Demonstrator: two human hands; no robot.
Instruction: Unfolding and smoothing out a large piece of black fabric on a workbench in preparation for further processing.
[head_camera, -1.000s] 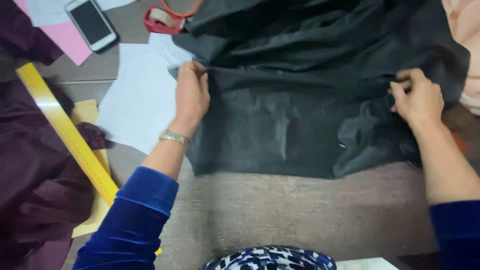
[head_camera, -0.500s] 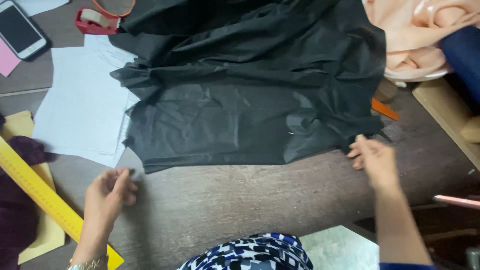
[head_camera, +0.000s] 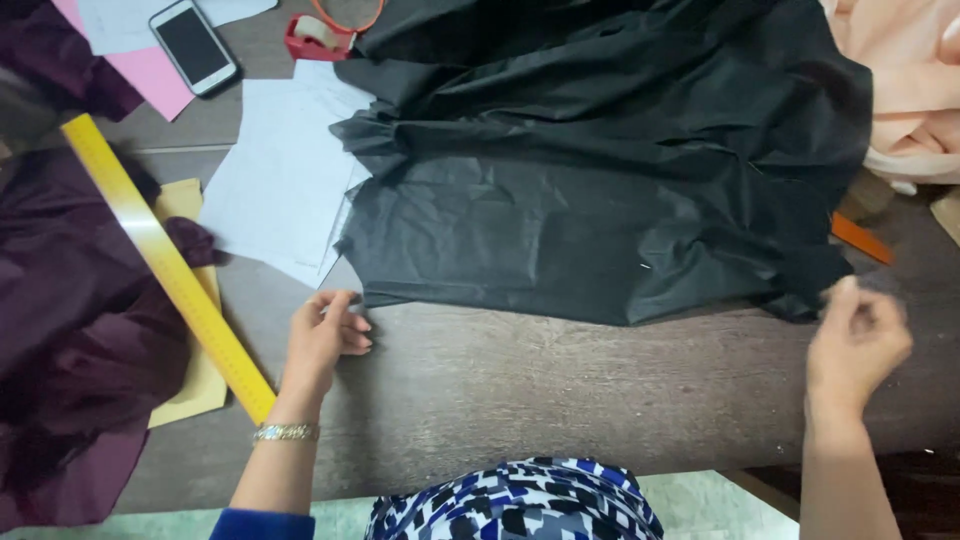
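I see one sheet of black fabric (head_camera: 600, 190) spread crumpled across the dark wooden counter (head_camera: 560, 390), its near hem running straight in front of me. My left hand (head_camera: 322, 335) rests on the counter at the fabric's near left corner, fingers loosely curled, the grip narrow and closed on nothing that I can make out; the fingertips lie just beside the hem. My right hand (head_camera: 855, 340) hovers at the near right corner, blurred, fingers bunched, and I cannot tell whether it pinches the cloth.

Left of the fabric I count one white paper sheet (head_camera: 275, 190), one yellow ruler (head_camera: 165, 265) lying diagonally, one tan envelope (head_camera: 195, 385) under it, and one heap of purple cloth (head_camera: 70, 340). Farther off lie one phone (head_camera: 193, 45), one pink paper (head_camera: 150, 75) and one red tape dispenser (head_camera: 318, 35). One peach cloth (head_camera: 910, 90) sits at the far right.
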